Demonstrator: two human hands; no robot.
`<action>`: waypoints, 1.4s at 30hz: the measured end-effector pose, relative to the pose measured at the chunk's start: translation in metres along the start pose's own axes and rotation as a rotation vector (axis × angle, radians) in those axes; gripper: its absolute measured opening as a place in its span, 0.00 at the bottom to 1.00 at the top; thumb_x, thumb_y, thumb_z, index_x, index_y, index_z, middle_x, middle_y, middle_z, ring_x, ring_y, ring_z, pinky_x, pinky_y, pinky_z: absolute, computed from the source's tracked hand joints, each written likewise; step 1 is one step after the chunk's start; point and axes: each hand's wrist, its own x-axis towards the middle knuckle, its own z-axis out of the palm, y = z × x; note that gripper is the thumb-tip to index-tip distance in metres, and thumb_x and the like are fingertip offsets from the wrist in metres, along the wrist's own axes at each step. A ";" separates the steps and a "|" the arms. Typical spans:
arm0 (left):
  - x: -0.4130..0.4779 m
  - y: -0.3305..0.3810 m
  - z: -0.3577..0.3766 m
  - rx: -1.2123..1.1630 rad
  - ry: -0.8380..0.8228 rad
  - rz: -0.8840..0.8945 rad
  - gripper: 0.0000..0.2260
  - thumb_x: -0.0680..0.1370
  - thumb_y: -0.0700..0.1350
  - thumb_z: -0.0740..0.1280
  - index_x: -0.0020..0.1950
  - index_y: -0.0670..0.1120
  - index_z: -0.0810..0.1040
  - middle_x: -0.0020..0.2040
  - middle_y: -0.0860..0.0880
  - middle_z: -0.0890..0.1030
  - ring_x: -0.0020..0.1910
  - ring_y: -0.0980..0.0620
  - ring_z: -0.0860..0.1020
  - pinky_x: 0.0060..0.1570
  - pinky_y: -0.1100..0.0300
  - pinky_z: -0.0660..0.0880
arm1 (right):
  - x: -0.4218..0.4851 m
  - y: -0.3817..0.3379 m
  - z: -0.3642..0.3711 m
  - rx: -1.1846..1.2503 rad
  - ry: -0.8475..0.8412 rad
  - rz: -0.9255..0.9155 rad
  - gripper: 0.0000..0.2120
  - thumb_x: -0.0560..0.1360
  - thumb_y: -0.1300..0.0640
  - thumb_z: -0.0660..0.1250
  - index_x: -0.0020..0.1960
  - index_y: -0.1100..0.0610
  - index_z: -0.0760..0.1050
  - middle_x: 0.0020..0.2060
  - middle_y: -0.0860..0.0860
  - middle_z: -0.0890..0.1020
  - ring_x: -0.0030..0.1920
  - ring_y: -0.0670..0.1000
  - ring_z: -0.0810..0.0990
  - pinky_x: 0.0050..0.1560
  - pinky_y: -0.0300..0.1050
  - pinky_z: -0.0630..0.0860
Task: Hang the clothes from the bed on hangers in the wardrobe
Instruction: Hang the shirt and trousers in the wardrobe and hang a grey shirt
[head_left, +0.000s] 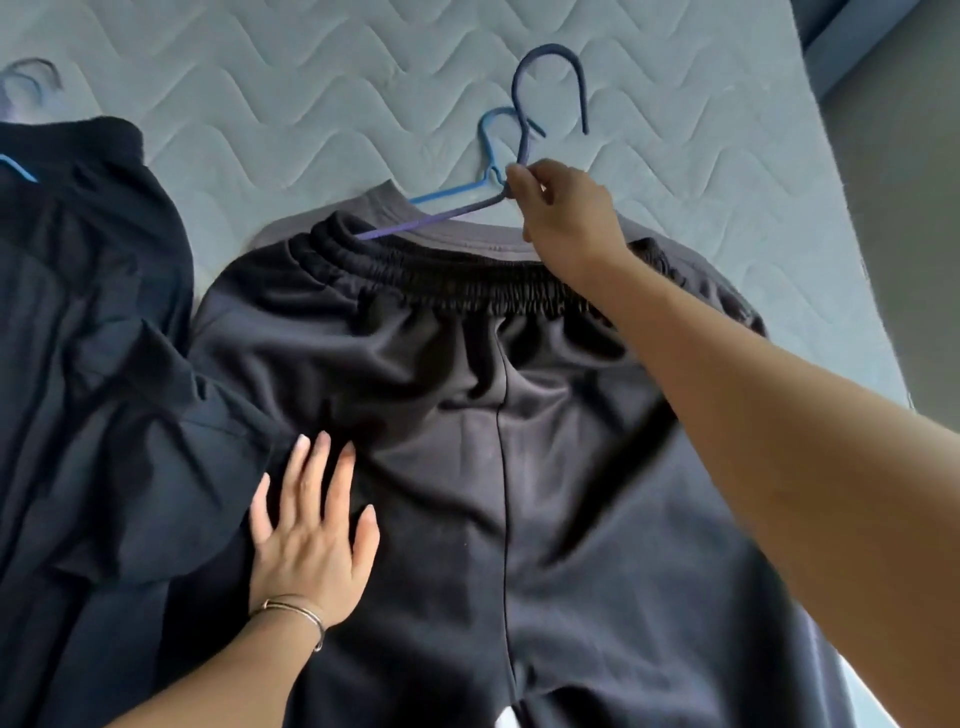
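Note:
Black trousers (519, 457) with an elastic waistband lie spread on the bed, on top of a grey garment (379, 202) whose collar shows beyond the waistband. My right hand (563, 208) is shut on the neck of a dark blue hanger (550, 78), lifted just above the waistband, its purple-tinted arm (415, 223) reaching left. A lighter blue hanger (452, 192) lies under it on the mattress. My left hand (311, 530) rests flat with fingers spread on the trousers' left side.
A second black garment (93, 338) lies crumpled at the left with a blue hanger (18, 169) in it. The quilted pale mattress (260, 78) stretches beyond. The bed's right edge (852, 249) drops to the floor.

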 end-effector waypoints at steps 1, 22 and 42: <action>0.000 0.001 -0.001 -0.007 -0.001 -0.003 0.26 0.73 0.53 0.52 0.68 0.43 0.63 0.70 0.41 0.68 0.70 0.46 0.61 0.66 0.44 0.55 | -0.009 -0.004 -0.006 0.017 0.004 -0.021 0.17 0.79 0.47 0.55 0.52 0.57 0.77 0.30 0.49 0.73 0.36 0.50 0.72 0.37 0.41 0.67; -0.156 0.001 -0.377 -1.003 0.021 0.114 0.10 0.78 0.47 0.61 0.58 0.53 0.75 0.57 0.56 0.77 0.53 0.64 0.74 0.50 0.76 0.69 | -0.344 -0.248 -0.174 0.683 -0.350 0.136 0.10 0.76 0.47 0.62 0.43 0.52 0.78 0.28 0.49 0.71 0.22 0.45 0.61 0.21 0.34 0.56; -0.491 -0.132 -0.694 -1.281 0.477 -0.218 0.15 0.75 0.39 0.62 0.28 0.46 0.68 0.21 0.52 0.69 0.24 0.55 0.68 0.23 0.68 0.66 | -0.617 -0.603 -0.214 0.858 -0.975 -0.555 0.13 0.77 0.53 0.52 0.53 0.56 0.73 0.45 0.55 0.80 0.52 0.54 0.72 0.68 0.53 0.64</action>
